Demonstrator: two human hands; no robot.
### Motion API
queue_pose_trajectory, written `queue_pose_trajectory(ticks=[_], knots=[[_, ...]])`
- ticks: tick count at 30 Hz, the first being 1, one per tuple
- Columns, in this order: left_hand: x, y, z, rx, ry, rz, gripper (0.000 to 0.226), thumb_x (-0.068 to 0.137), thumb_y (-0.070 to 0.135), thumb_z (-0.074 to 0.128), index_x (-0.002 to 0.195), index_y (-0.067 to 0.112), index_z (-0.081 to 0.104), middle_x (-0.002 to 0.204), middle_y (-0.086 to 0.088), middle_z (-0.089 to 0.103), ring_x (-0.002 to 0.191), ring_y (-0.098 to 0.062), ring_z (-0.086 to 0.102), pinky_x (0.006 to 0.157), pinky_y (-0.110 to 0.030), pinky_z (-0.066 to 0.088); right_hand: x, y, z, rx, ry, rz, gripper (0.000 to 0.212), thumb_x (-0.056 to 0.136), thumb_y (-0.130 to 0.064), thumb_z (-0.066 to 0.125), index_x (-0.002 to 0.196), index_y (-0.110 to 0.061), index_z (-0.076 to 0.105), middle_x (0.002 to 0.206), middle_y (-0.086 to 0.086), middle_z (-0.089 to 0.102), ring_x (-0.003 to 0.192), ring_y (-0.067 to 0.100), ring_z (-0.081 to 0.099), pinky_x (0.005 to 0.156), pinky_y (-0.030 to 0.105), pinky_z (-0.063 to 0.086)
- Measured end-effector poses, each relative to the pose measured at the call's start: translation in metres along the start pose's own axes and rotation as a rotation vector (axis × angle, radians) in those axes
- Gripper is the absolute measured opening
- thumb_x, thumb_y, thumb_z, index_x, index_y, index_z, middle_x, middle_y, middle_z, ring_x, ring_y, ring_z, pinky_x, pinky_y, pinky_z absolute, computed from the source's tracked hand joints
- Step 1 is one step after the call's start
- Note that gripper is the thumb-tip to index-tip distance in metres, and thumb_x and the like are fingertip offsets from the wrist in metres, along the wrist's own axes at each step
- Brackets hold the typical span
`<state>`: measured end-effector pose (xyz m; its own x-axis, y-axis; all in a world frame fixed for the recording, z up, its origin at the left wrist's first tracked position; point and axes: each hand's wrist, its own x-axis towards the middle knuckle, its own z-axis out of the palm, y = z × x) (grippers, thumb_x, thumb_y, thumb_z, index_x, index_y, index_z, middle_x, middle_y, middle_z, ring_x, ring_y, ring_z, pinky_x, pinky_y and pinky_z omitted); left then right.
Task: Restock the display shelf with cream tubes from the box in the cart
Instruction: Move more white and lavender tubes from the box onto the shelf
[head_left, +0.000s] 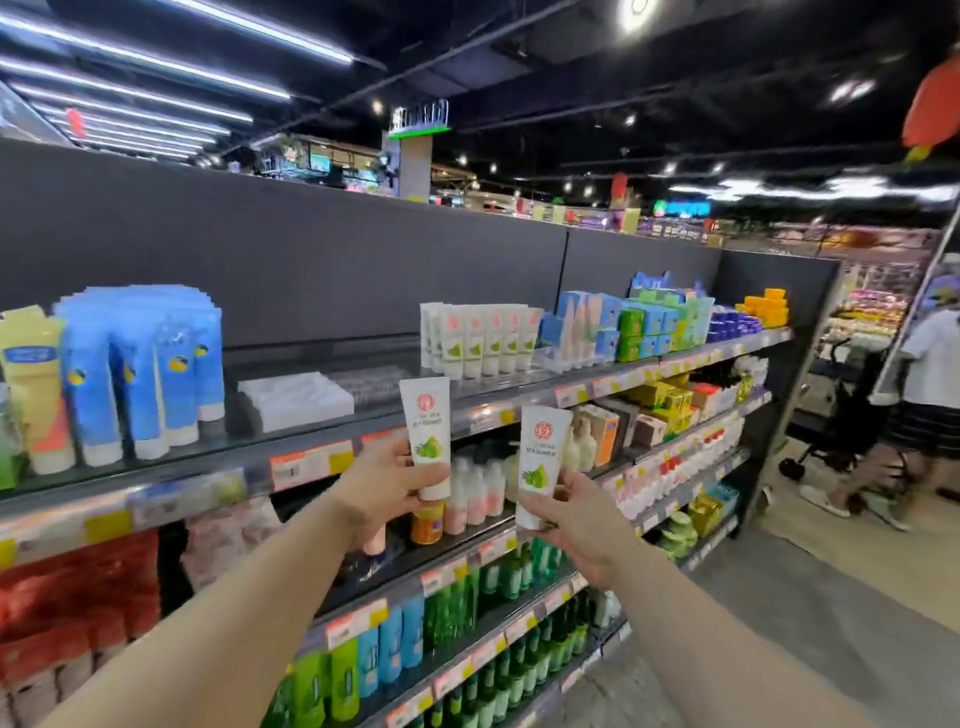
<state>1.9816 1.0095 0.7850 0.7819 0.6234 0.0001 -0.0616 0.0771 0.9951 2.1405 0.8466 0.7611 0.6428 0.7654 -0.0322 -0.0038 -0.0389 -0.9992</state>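
Left hand (387, 480) pinched one cream tube (427, 434) low by its cap, right hand (576, 519) gripped another tube (540, 467) likewise, both raised before the top shelf (395, 410); tubes looked light, soft-walled, slick, best held near the stiff cap end

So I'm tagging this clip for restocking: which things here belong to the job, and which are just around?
Job: left hand tube; right hand tube; matching row; top shelf.
Around: blue tubes, green bottles, stroller.

Head view, facing display shelf (363, 415) close, obliquely.
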Motion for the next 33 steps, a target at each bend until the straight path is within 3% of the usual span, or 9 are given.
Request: queue_pose_trajectory(ticks=[2, 5, 7, 11, 14, 18, 22, 27, 33], knots=[[0.034, 0.010, -0.004, 0.030, -0.003, 0.027, 0.035, 0.087, 0.001, 0.065, 0.117, 0.017, 0.058, 0.111, -0.006, 0.069, 0.102, -0.023, 0.067, 0.084, -0.038, 0.056, 0.030, -0.010, -0.006, -0.091, 0.017, -0.026, 0.038, 0.081, -0.019, 0.076, 0.116, -0.018, 0.063, 0.107, 0.006, 0.072, 0.103, 0.031, 0.065, 0.089, 0.045, 0.055], [0.076, 0.028, -0.006, 0.174, 0.010, 0.107, 0.034, 0.085, 0.008, 0.071, 0.115, 0.019, 0.061, 0.109, 0.000, 0.071, 0.099, -0.017, 0.069, 0.084, -0.037, 0.057, 0.071, -0.031, -0.010, -0.182, 0.032, -0.081, 0.025, 0.085, -0.016, 0.072, 0.109, -0.018, 0.065, 0.103, 0.000, 0.072, 0.090, 0.016, 0.067, 0.068, 0.021, 0.050], [0.106, 0.038, -0.007, 0.274, 0.041, 0.179, 0.031, 0.083, 0.012, 0.074, 0.110, 0.022, 0.063, 0.105, 0.005, 0.073, 0.094, -0.011, 0.070, 0.081, -0.032, 0.058, 0.100, -0.044, -0.010, -0.191, 0.036, -0.141, 0.017, 0.086, -0.015, 0.071, 0.101, -0.022, 0.066, 0.099, -0.003, 0.072, 0.085, 0.011, 0.065, 0.065, 0.017, 0.047], [0.143, 0.043, -0.009, 0.314, 0.116, 0.170, 0.026, 0.083, 0.015, 0.075, 0.103, 0.025, 0.063, 0.099, 0.008, 0.073, 0.092, -0.009, 0.070, 0.081, -0.030, 0.057, 0.156, -0.060, -0.006, -0.282, 0.067, -0.208, 0.015, 0.086, -0.022, 0.072, 0.098, -0.027, 0.065, 0.089, -0.012, 0.070, 0.083, 0.009, 0.064, 0.066, 0.020, 0.049], [0.163, 0.041, -0.014, 0.334, 0.150, 0.160, 0.025, 0.083, 0.017, 0.075, 0.105, 0.023, 0.064, 0.099, 0.009, 0.075, 0.091, -0.009, 0.071, 0.086, -0.035, 0.057, 0.199, -0.073, -0.001, -0.342, 0.064, -0.255, 0.013, 0.083, -0.032, 0.074, 0.092, -0.030, 0.065, 0.088, -0.007, 0.071, 0.085, 0.015, 0.065, 0.070, 0.033, 0.053], [0.182, 0.043, -0.013, 0.368, 0.247, 0.145, 0.025, 0.083, 0.020, 0.074, 0.105, 0.025, 0.064, 0.097, 0.010, 0.075, 0.089, -0.008, 0.071, 0.084, -0.035, 0.058, 0.252, -0.087, 0.006, -0.505, 0.020, -0.356, 0.022, 0.081, -0.041, 0.072, 0.094, -0.028, 0.061, 0.087, -0.012, 0.068, 0.084, 0.009, 0.063, 0.074, 0.030, 0.051], [0.191, 0.047, -0.004, 0.340, 0.378, 0.138, 0.023, 0.083, 0.017, 0.073, 0.103, 0.023, 0.064, 0.096, 0.006, 0.075, 0.087, -0.010, 0.072, 0.082, -0.033, 0.057, 0.286, -0.086, 0.014, -0.551, -0.082, -0.413, 0.028, 0.084, -0.033, 0.072, 0.099, -0.014, 0.058, 0.093, -0.002, 0.066, 0.085, 0.016, 0.061, 0.066, 0.024, 0.048], [0.199, 0.048, 0.008, 0.324, 0.471, 0.130, 0.023, 0.083, 0.016, 0.071, 0.103, 0.023, 0.064, 0.094, 0.010, 0.075, 0.088, -0.009, 0.072, 0.081, -0.035, 0.057, 0.307, -0.075, 0.013, -0.683, -0.237, -0.480, 0.025, 0.088, -0.027, 0.068, 0.108, -0.021, 0.054, 0.107, -0.007, 0.063, 0.101, 0.016, 0.059, 0.088, 0.032, 0.049], [0.205, 0.041, 0.023, 0.239, 0.582, 0.126, 0.023, 0.084, 0.010, 0.070, 0.104, 0.019, 0.063, 0.093, 0.006, 0.076, 0.086, -0.009, 0.072, 0.076, -0.030, 0.057, 0.319, -0.069, 0.010, -0.725, -0.301, -0.548, 0.033, 0.089, -0.033, 0.066, 0.118, -0.021, 0.057, 0.116, -0.004, 0.066, 0.107, 0.017, 0.060, 0.091, 0.035, 0.051]])
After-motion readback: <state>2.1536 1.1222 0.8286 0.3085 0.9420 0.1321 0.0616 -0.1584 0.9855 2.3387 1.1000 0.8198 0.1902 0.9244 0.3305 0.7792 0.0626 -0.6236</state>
